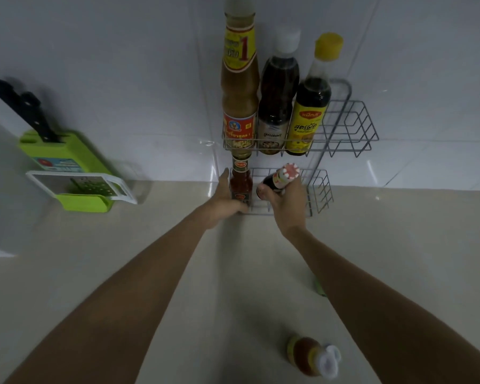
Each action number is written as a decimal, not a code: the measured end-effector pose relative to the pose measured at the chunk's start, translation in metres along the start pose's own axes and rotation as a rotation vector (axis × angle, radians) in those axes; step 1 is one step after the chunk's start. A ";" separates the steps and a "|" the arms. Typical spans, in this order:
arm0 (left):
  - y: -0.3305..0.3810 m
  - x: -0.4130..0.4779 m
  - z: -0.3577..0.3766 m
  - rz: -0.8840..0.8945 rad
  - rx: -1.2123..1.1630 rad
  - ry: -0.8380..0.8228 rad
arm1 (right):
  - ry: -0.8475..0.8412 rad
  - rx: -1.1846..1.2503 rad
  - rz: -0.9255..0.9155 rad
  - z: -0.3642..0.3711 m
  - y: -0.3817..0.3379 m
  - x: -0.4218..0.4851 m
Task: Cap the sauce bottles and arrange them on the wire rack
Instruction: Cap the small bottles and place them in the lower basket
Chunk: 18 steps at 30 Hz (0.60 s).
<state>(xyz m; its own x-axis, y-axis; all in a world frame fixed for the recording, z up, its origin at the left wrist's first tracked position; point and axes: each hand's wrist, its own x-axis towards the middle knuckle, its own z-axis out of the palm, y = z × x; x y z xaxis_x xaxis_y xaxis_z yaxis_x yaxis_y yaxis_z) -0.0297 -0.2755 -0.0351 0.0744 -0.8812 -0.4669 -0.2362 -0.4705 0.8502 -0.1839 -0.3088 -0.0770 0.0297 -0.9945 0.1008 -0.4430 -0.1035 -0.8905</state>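
A two-tier wire rack (352, 126) stands against the tiled wall. Its upper shelf holds a tall tan sauce bottle (239, 87), a dark bottle with a white cap (277, 95) and a dark bottle with a yellow cap (311, 106). On the lower shelf's left end stands a small red chili sauce bottle (241, 184), and my left hand (225, 200) grips it. My right hand (286, 200) holds a small dark bottle with a red-and-white cap (280, 178), tilted over the lower shelf. An amber bottle with a white flip cap (311, 356) stands on the counter near me.
At the left, a green knife block (58, 153) holds a black-handled knife (25, 109). In front of it stands a green and white grater box (86, 192). A small green object (320, 288) peeks out beside my right forearm on the beige counter.
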 end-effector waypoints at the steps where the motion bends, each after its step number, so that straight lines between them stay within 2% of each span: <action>1: -0.002 0.002 0.002 0.010 -0.021 -0.001 | -0.012 -0.011 -0.006 0.002 -0.001 0.003; 10: -0.018 0.010 0.007 0.052 -0.054 -0.022 | -0.271 -0.253 -0.003 0.011 -0.005 0.031; 14: -0.015 0.004 0.005 0.056 -0.042 -0.048 | -0.405 -0.218 0.104 0.004 -0.008 0.025; 16: -0.010 -0.004 0.008 0.024 -0.039 -0.043 | -0.415 -0.171 0.151 -0.009 -0.016 0.012; 18: -0.008 -0.018 0.015 0.007 -0.017 0.004 | -0.327 -0.188 0.088 -0.030 -0.019 -0.006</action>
<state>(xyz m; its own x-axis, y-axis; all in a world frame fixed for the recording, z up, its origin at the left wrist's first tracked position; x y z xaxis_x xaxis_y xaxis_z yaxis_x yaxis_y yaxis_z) -0.0434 -0.2551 -0.0369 0.0765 -0.8848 -0.4597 -0.2206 -0.4647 0.8576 -0.2025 -0.3000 -0.0475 0.2547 -0.9559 -0.1459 -0.6122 -0.0426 -0.7896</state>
